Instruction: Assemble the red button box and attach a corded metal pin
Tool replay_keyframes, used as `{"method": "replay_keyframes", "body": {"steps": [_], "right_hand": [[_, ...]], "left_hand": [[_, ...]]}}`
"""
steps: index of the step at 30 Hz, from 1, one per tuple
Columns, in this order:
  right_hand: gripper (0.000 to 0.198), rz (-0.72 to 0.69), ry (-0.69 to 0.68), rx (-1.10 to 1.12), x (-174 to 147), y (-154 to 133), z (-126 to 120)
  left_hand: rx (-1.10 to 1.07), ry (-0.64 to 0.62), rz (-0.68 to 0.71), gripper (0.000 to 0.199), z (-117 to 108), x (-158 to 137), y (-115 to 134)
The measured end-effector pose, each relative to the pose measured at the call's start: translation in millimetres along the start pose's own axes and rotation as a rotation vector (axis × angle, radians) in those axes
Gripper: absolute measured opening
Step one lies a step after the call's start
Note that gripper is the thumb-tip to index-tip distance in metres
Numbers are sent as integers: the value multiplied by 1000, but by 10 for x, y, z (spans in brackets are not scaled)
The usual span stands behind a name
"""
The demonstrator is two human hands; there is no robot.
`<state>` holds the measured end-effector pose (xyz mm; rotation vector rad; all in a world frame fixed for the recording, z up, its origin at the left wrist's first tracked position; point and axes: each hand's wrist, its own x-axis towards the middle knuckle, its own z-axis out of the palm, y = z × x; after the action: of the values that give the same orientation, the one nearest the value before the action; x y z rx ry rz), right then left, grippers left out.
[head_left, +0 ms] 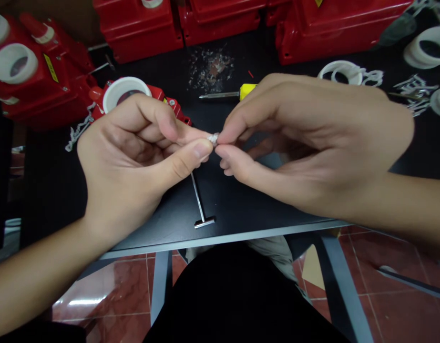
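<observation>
Between the fingertips of both hands is a small whitish piece (pixel 213 138), mostly covered, so its kind does not show. My left hand (pixel 134 143) pinches it from the left with thumb and forefinger. From the right, my right hand (pixel 294 138) pinches the same piece, thumb and forefinger closed. Below the hands a metal rod with a T-shaped end (pixel 204 222) lies on the black table (pixel 241 205). Behind my right hand lies a screwdriver with a yellow handle (pixel 247 90), partly hidden. A red part with a white ring (pixel 110 97) sits behind my left hand.
Large red housings (pixel 141 33) line the back, with more red housings (pixel 51 81) at the left. A heap of shavings (pixel 212 66) lies in the middle. White rings (pixel 343 71) and several screws (pixel 414 90) are at the right. The table's grey front edge (pixel 234 238) runs below my hands.
</observation>
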<state>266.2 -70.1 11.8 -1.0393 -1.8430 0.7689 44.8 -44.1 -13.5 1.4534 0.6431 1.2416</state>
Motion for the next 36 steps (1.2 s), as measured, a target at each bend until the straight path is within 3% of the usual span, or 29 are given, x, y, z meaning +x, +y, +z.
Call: {"method": "replay_keyframes", "body": {"steps": [6,12,17,21,28,31,36], "right_hand": [[11,128,-5,100,-50,-11,34],[9,67,-1,-126,1,-42,-11],[20,-11,-27,-156,-21,73,43],[11,-59,-18,-179,-32,107,72],[11,-155,-53,-235,21,38,17],[6,-166,-56,-251,-7,55,11],[7,-68,-56,-44,-32,89,32]], "left_hand": [[-23,-4,-27,33,-11,-18,1],[105,49,-85,32,24,-50,58],[185,104,-71,33,84,-56,104],[155,105,-103,36,122,-61,148],[70,-112,-86,39,42,25,82],[92,-95,-92,36,23,31,79],[167,-106,-94,36,16,11,98]]}}
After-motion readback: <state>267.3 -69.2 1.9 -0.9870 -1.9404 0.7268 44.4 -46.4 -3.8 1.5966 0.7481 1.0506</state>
